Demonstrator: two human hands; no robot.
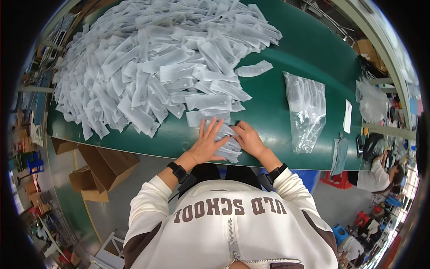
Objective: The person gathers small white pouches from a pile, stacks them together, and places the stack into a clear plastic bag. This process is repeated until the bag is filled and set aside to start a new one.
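Now we have both hands close together at the near edge of the green table [268,107], with a small bunch of pale, cloudy packets [232,151] right under and between them. Our left hand [207,144] is spread out, palm down, with its fingers apart on the left side of the bunch, and it is not closed around anything. Our right hand [250,140] has its fingers bent at the right side of the bunch, touching it, but we cannot tell if they pinch it tight. Just past our fingers, more packets lie in a short row that runs up to a great big heap [134,67] of the same kind, over on the left. One loose packet [254,69] lies to the right of the heap. Farther right, we see a clear, shiny plastic bag [307,112] lying flat, and then a thin white slip [347,116]. We wear a dark band on each wrist. Down on the floor to our left are open brown boxes [109,167]. Off to our right, another person [375,177] sits in a white top.
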